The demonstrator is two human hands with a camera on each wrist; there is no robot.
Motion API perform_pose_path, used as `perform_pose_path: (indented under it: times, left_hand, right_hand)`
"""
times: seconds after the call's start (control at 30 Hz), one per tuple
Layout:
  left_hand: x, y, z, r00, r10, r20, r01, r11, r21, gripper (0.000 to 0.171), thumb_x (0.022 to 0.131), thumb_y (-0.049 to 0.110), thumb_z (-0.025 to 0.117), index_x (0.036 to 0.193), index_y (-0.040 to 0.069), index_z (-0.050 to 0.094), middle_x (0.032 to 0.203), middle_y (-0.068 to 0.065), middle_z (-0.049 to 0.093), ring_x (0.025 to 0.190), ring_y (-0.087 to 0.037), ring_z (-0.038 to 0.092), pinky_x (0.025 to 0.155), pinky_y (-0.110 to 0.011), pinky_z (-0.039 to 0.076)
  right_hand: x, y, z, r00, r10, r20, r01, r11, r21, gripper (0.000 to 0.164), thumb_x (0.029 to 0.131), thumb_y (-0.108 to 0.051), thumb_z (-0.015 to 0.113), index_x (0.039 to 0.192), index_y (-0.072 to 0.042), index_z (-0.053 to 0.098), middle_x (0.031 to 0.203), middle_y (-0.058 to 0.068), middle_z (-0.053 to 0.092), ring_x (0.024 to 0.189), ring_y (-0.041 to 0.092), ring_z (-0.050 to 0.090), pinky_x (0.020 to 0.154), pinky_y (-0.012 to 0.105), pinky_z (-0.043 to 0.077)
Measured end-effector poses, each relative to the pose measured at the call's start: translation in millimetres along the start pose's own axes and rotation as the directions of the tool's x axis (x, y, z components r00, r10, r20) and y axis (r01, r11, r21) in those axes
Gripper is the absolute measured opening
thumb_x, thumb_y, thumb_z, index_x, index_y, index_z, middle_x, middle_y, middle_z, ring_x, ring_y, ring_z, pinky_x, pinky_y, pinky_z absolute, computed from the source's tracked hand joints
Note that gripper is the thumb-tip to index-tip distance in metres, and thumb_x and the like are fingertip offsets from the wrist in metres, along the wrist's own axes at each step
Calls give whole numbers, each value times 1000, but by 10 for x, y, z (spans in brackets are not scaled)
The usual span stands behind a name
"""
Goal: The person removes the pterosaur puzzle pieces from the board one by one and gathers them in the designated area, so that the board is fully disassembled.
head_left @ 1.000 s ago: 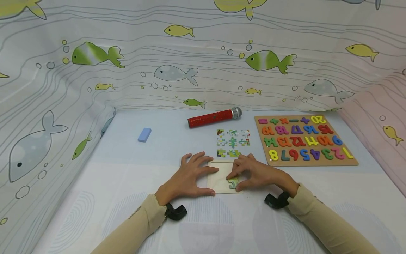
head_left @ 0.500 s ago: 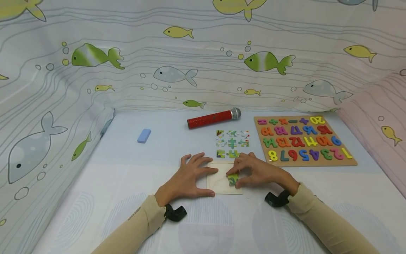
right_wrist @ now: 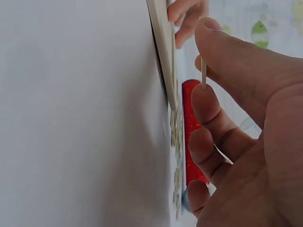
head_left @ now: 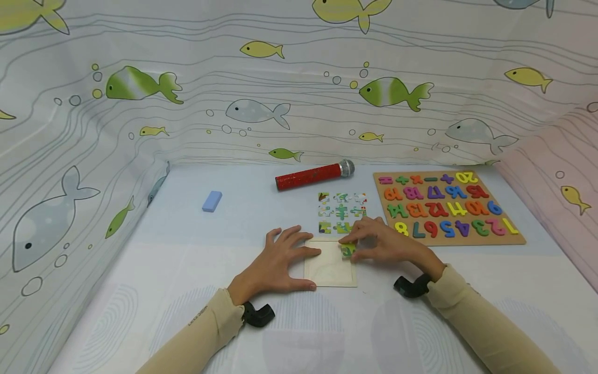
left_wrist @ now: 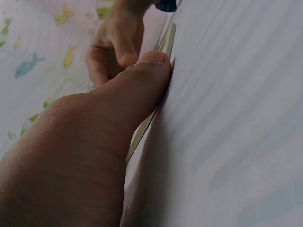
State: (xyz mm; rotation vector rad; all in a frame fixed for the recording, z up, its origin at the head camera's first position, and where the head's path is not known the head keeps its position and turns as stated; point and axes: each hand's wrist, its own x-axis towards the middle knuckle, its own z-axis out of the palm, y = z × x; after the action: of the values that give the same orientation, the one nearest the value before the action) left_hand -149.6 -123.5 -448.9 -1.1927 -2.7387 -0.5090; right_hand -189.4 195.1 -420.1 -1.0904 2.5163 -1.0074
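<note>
Between thumb and fingertips, my right hand [head_left: 388, 243] pinches a green and yellow jigsaw puzzle piece [head_left: 348, 250]. It overlaps the upper right of a pale wooden puzzle tray [head_left: 329, 278] in the head view. Edge-on, the thin piece [right_wrist: 204, 73] shows in the right wrist view, away from the tray [right_wrist: 163, 52]. My left hand [head_left: 275, 262] lies spread along the tray's left side, its thumb at the near edge. In the left wrist view that thumb [left_wrist: 137, 85] rests against the tray's rim. Several puzzle pieces [head_left: 341, 212] lie in rows just beyond the tray.
A red microphone [head_left: 310, 175] lies behind the loose pieces. To the right is a wooden number board [head_left: 446, 208] with coloured digits. A blue block [head_left: 212, 201] sits at the far left. Fish-printed cloth [head_left: 322, 114] walls in the table's back and sides.
My right hand has lifted the piece off the tray's lower right and moved it away from me and slightly right, after the piece turned in the fingers. The left hand stays put.
</note>
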Motion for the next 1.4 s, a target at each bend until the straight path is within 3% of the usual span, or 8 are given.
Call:
perform_pose_path:
  times: [0.27,0.53,0.93,1.4]
  left_hand:
    - [3,3,0,1000,1,3,-1,1000,2,69,78,71,71,137,36,63,151,-1,51,149,-34,37,111,-67,24]
    - [-1,3,1,1000,3,-2,-3,1000,-3,68,78,71,72,136,36,64,150,-2,52,149,-35,37,111,-67,24]
    - [-5,8,0,1000,0,0,0,1000,-5,69,78,70,72,137,35,64,150,-2,52,149,-35,37,111,-67,23]
    - [-8,7,5,1000,-2,0,2,1000,-5,69,78,70,72,137,36,63,151,-1,51,149,-34,36,112,-67,23]
  right_hand:
    - [-26,81,-30,999,43,-33,-44,999,-32,40,83,-32,84,122,-29,76,97,-14,65,97,10,49,82,35,30]
    - [-35,139,-64,996,51,-74,-51,999,-6,39,82,-28,85,120,-24,77,96,-12,67,94,14,49,85,38,31]
    - [-65,273,-123,983,-17,-184,3,997,-78,37,83,-19,84,120,-17,77,98,-9,70,89,16,52,77,31,38]
    - [-65,359,-211,976,34,-215,-60,991,-116,37,82,-20,86,118,-17,78,98,-3,70,96,23,50,84,40,26]
